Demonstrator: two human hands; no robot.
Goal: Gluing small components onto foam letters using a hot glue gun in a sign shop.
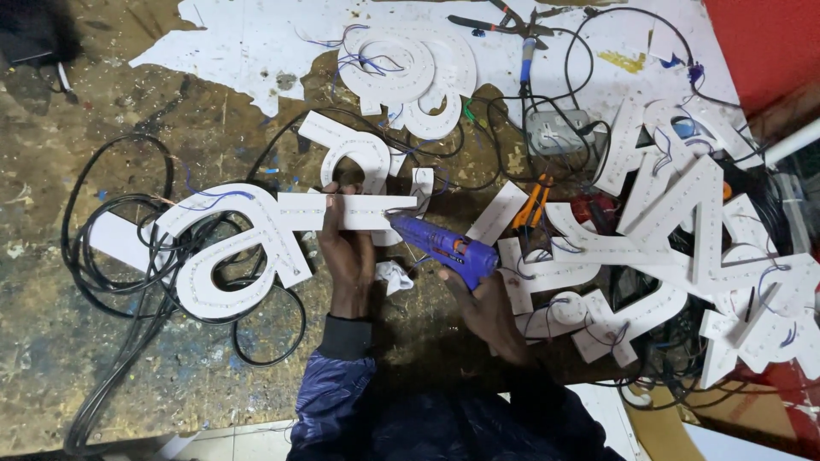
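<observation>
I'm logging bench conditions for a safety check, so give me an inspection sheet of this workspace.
Surface: worn, paint-stained bench with a torn white sheet.
Job's things: blue glue gun, its nozzle at a white letter strip with small lights.
Clutter: white sign letters piled at right, pliers, orange cutters.
Grips: left hand steadies the strip; right hand holds the gun.
Cables: black cable loops at left, thin wires across the letters.
Surroundings: red panel at upper right.

The glue gun (444, 248) was glossy purple plastic, the letter (256, 235) matt white, the table (102, 102) rough and stained.
</observation>
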